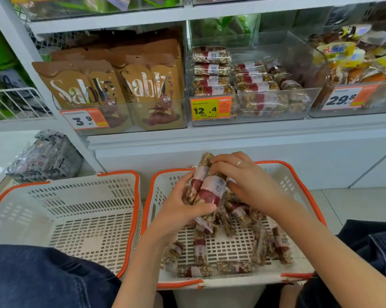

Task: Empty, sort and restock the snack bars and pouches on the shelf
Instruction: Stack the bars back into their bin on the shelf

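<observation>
My left hand (183,205) grips a bunch of nut bars (206,187) with dark red labels, held above the right basket (298,185). My right hand (247,181) curls over the top of the same bunch. Several more nut bars (232,243) lie loose on the floor of that basket. The left basket (76,210) holds nothing. On the shelf, a clear bin (245,121) is partly filled with stacked nut bars (212,70), and brown Sablé pouches (112,85) stand in the clear bin to its left.
A clear bin of yellow wrapped snacks (352,61) sits at the shelf's right. A pile of dark packets (45,156) lies on the low ledge at left. A white wire basket (14,103) hangs further left. My knees in dark denim (43,278) border both baskets.
</observation>
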`<state>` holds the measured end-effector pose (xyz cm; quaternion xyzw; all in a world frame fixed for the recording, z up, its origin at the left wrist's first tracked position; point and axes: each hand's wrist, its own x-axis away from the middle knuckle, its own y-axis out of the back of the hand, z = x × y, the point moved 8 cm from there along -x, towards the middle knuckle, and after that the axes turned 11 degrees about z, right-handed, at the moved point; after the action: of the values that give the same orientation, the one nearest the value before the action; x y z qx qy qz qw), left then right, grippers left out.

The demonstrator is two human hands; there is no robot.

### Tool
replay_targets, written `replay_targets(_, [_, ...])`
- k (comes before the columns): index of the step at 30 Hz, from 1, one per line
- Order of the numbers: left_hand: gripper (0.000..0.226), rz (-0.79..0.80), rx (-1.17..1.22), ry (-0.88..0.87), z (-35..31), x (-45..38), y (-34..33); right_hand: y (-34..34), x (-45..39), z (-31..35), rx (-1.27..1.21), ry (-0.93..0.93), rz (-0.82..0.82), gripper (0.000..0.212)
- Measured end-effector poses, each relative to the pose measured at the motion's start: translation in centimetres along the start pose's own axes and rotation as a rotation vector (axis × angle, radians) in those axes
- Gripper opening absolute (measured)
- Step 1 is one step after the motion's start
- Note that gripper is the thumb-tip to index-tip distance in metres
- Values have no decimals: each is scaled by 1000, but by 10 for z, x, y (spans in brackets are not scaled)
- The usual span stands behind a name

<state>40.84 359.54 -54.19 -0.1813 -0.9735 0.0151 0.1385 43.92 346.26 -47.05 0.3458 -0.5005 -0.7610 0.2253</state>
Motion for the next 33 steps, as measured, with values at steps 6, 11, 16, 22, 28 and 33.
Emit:
replay_targets(6, [88, -25, -217, -36, -21, 6, 4, 0, -10, -7, 17, 22, 61, 64])
replay_targets(11, [67, -88, -275, -47, -43, 12, 17, 11, -23, -5, 122, 105, 89, 64])
replay_targets(16, [64, 60, -336, 20, -82, 4, 21, 33, -44, 0, 345, 214, 71, 72])
replay_targets(22, [58, 228, -449, 45, -140, -23, 24, 67, -75, -23, 173, 123, 139, 52])
replay_targets(28, [73, -23, -789, -42, -179, -55, 66, 137, -109, -98, 171, -240, 155, 34])
replay_targets(33, [40, -55, -1509, 42, -158, -95, 72, 150, -165, -176, 239, -538, 227, 36])
